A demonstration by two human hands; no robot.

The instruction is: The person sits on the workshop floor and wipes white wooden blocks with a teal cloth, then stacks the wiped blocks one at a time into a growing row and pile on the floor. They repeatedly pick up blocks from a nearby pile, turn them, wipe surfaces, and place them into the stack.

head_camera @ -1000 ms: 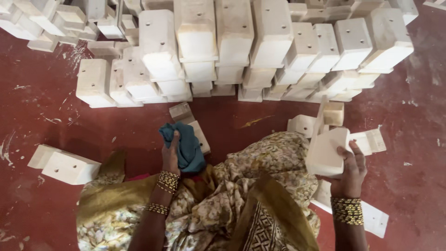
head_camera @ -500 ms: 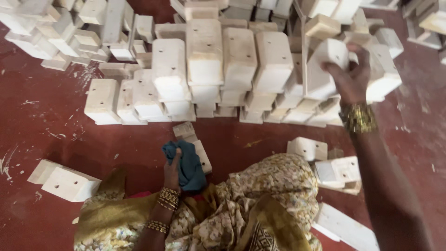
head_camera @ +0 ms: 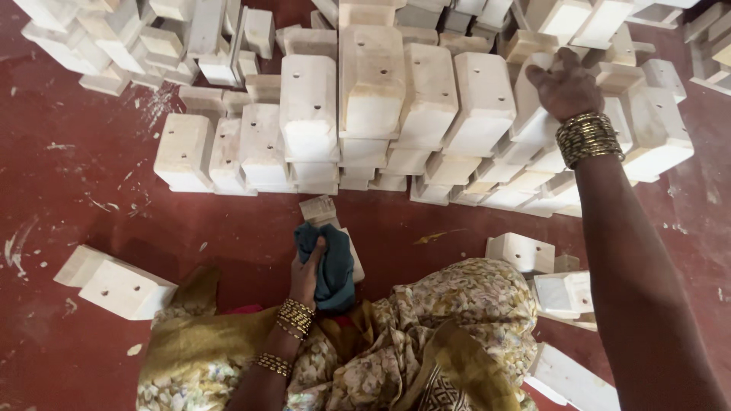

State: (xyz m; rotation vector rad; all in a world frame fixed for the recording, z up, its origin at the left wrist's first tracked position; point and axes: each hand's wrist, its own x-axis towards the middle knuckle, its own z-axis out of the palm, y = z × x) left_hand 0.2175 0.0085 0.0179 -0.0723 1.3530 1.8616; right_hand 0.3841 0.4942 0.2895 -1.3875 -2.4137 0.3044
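Note:
My right hand (head_camera: pixel 567 85) reaches far forward and rests on a pale wooden block (head_camera: pixel 531 106) standing in the stacked rows. Whether the fingers still grip it is unclear. My left hand (head_camera: pixel 307 272) stays low in front of my lap, closed on a dark teal cloth (head_camera: pixel 332 266) that lies over a small wooden block (head_camera: pixel 324 214) on the red floor. Gold bangles ring both wrists. A patterned yellow garment (head_camera: pixel 426 342) covers my lap.
Rows of pale wooden blocks (head_camera: pixel 373 99) fill the far side, stacked upright in two tiers. A loose block (head_camera: pixel 122 285) lies at the left. Several more blocks (head_camera: pixel 560 289) lie at my right knee. The red floor (head_camera: pixel 76 183) carries wood chips.
My right hand carried a wooden block from beside my right knee up and forward to the stacked rows. My left hand kept the cloth in place.

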